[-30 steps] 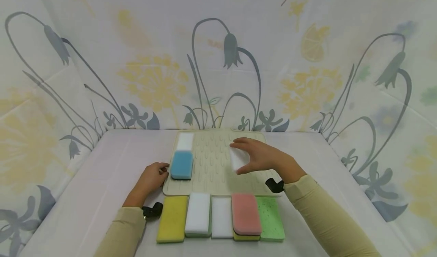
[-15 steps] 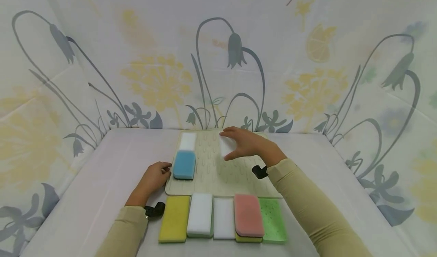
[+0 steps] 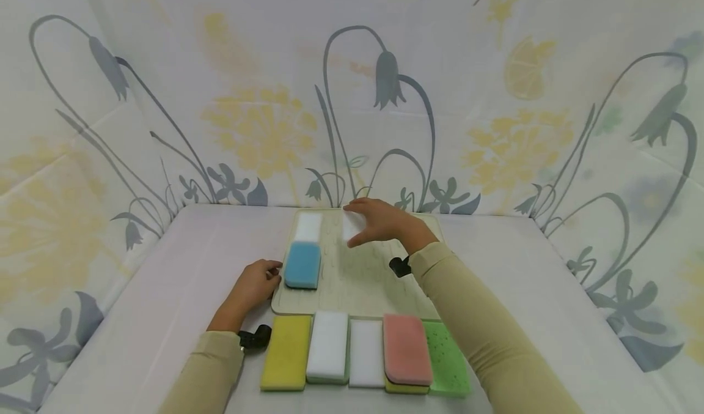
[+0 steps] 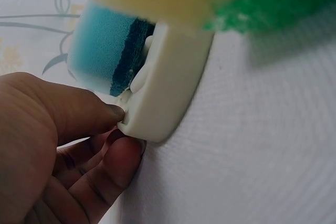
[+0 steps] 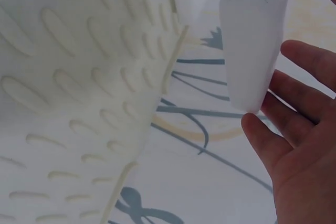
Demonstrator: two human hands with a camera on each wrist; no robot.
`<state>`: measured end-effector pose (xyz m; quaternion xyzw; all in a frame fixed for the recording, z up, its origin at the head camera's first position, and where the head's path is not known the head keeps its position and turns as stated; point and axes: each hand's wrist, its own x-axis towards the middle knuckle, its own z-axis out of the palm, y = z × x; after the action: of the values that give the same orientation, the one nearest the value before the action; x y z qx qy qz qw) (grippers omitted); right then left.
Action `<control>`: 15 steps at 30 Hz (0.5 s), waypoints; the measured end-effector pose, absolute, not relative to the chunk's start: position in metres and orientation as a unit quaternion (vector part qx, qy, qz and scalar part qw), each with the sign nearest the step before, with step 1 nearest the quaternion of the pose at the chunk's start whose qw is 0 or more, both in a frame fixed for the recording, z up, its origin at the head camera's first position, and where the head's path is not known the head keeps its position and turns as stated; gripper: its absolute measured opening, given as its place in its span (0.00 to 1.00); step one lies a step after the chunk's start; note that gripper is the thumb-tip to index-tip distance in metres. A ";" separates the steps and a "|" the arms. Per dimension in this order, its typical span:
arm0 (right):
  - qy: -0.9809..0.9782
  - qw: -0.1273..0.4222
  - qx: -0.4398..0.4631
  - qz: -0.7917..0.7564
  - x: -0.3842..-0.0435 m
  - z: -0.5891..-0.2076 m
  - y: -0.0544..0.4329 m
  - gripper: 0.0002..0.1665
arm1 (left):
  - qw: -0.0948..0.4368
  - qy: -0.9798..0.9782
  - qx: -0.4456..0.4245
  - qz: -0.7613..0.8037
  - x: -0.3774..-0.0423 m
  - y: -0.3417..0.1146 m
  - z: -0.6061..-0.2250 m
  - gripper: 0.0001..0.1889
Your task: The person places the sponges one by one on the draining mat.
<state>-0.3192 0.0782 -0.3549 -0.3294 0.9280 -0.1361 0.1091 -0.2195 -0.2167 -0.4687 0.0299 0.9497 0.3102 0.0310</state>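
cloth backdrop point(image 3: 352, 96) — printed grey bellflowers point(image 3: 387, 74), yellow blooms point(image 3: 263, 126) | tabletop point(image 3: 203, 249) — pale, meeting the backdrop

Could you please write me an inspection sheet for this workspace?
Surface: white table, with a ribbed cream mat on it.
Job's things: blue sponge on the mat, white sponge behind it; in front of the mat, a row of sponges.
Clutter: nothing seen.
Hands: left hand pinches the mat's edge; right hand holds another white sponge above the mat.
Cables: nothing seen.
Surroundings: floral fabric behind the table.
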 end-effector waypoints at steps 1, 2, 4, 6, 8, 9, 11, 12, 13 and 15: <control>0.928 0.111 -0.328 -0.139 -0.322 -0.357 0.076 0.54 | 0.030 0.950 0.030 0.309 -0.220 -0.217 -0.469 0.20; 0.928 0.111 -0.327 -0.140 -0.324 -0.359 0.075 0.53 | 0.029 0.950 0.030 0.310 -0.220 -0.217 -0.469 0.20; 0.929 0.115 -0.323 -0.143 -0.328 -0.363 0.071 0.53 | 0.029 0.950 0.029 0.310 -0.220 -0.217 -0.470 0.20; 0.929 0.117 -0.321 -0.143 -0.333 -0.367 0.068 0.53 | 0.029 0.949 0.027 0.313 -0.220 -0.217 -0.471 0.20; 0.930 0.120 -0.318 -0.142 -0.336 -0.371 0.065 0.53 | 0.031 0.948 0.025 0.315 -0.220 -0.217 -0.472 0.20; 0.930 0.122 -0.317 -0.140 -0.338 -0.373 0.064 0.53 | 0.032 0.948 0.024 0.315 -0.220 -0.217 -0.472 0.20; 0.930 0.126 -0.316 -0.141 -0.341 -0.376 0.060 0.53 | 0.032 0.949 0.024 0.314 -0.220 -0.216 -0.472 0.20; 0.930 0.127 -0.314 -0.140 -0.343 -0.378 0.058 0.53 | 0.032 0.949 0.024 0.312 -0.221 -0.216 -0.472 0.20; 0.930 0.129 -0.313 -0.141 -0.344 -0.379 0.056 0.53 | 0.032 0.950 0.023 0.311 -0.221 -0.217 -0.472 0.20; 0.929 0.130 -0.313 -0.145 -0.346 -0.382 0.052 0.53 | 0.029 0.951 0.022 0.307 -0.222 -0.217 -0.472 0.20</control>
<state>-0.3463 0.0515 -0.3817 -0.3131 0.9295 -0.1454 0.1300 -0.2216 -0.2168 -0.4721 0.0225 0.9509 0.3073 0.0293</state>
